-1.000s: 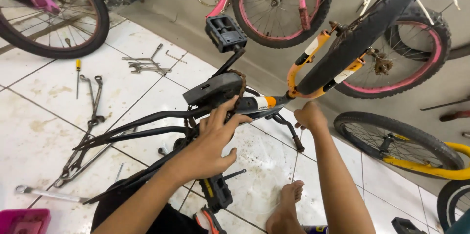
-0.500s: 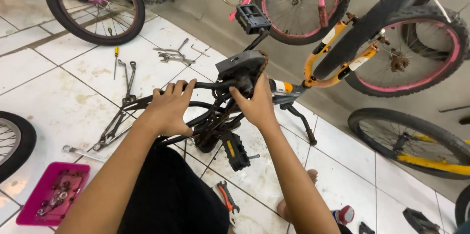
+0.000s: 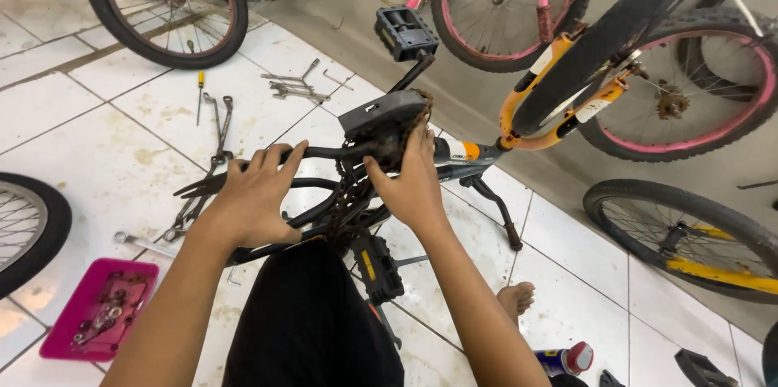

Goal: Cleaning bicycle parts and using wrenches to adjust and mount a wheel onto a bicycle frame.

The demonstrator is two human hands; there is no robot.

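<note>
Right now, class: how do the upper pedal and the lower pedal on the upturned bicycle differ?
The upper pedal sticks up in the air, past the person's hands; the lower pedal hangs near the floor tiles, beside the person's leg. The upper pedal looks all dark grey; the lower pedal shows a yellow reflector. Both are blocky dark pedals on opposite crank arms.

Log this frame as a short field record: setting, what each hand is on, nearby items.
setting: tiled floor with several bicycles about
left hand: gripping a black frame tube of an upturned bicycle
right hand: on the rusty chain at the chainring, below the grey chain guard
upper pedal: black, sticking up
tools: wrenches and a screwdriver lying loose
tray: pink tray holding small parts
spray can: by a bare foot
</note>
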